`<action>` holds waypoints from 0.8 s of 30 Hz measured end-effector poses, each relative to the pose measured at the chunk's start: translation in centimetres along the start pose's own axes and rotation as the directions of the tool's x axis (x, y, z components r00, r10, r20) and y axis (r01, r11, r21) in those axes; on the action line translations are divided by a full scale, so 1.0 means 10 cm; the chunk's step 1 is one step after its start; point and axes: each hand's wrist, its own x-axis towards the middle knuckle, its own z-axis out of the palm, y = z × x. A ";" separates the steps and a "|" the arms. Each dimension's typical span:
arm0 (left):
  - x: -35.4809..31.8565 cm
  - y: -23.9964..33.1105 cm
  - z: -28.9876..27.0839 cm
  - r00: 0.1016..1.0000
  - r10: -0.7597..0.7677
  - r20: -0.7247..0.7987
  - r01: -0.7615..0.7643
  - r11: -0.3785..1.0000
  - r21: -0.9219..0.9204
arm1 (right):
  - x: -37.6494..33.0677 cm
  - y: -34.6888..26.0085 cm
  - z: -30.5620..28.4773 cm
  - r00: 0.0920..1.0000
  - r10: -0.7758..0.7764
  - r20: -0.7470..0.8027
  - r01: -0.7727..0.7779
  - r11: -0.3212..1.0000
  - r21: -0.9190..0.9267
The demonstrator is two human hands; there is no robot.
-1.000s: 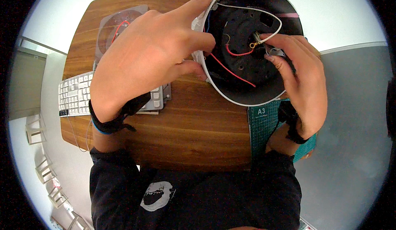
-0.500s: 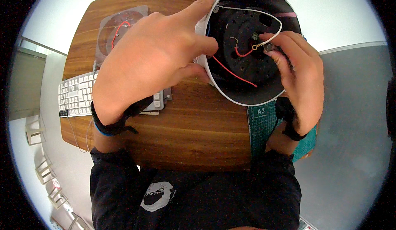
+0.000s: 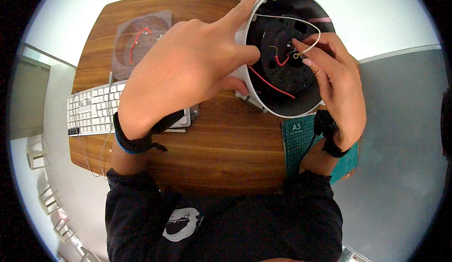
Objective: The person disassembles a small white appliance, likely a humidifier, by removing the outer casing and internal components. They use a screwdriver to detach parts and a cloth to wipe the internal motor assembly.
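Note:
A round housing (image 3: 281, 114) with a white rim and a black inside is tilted up over the table's far right. My left hand (image 3: 188, 64) grips its left side, the forefinger stretched along the rim. Inside, my right hand (image 3: 336, 74) pinches a white wire (image 3: 292, 18) close to its brass ring terminal (image 3: 296, 55), between thumb and fingers. A short bent red wire (image 3: 281, 64) with a bare end stands just left of the terminal. Another red wire (image 3: 273, 84) runs along the lower left inside. What lies behind my right fingertips is hidden.
A clear round plastic part (image 3: 121, 45) with a red wire lies at the far left of the wooden table (image 3: 226, 154). Nearer stands a white keyboard (image 3: 92, 107) with a cable, partly behind my left arm. A green cutting mat (image 3: 294, 142) lies under my right forearm.
The housing has shifted a little right and turned slightly, my left hand moving with it. The ring terminal now sits a bit apart from the bent red wire's end.

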 end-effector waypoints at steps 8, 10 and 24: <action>-0.01 -0.05 0.04 0.995 -0.094 -0.021 0.093 0.994 -0.050 | -0.02 0.13 -0.06 0.999 -0.036 0.016 0.035 0.998 0.060; 0.00 -0.04 0.03 0.995 -0.103 -0.002 0.103 0.993 -0.051 | -0.05 0.16 -0.08 1.000 -0.028 0.004 0.027 0.997 0.065; 0.04 0.00 0.00 0.990 -0.139 0.030 0.140 0.989 -0.049 | -0.07 0.28 -0.09 0.999 0.041 -0.027 -0.040 0.998 0.052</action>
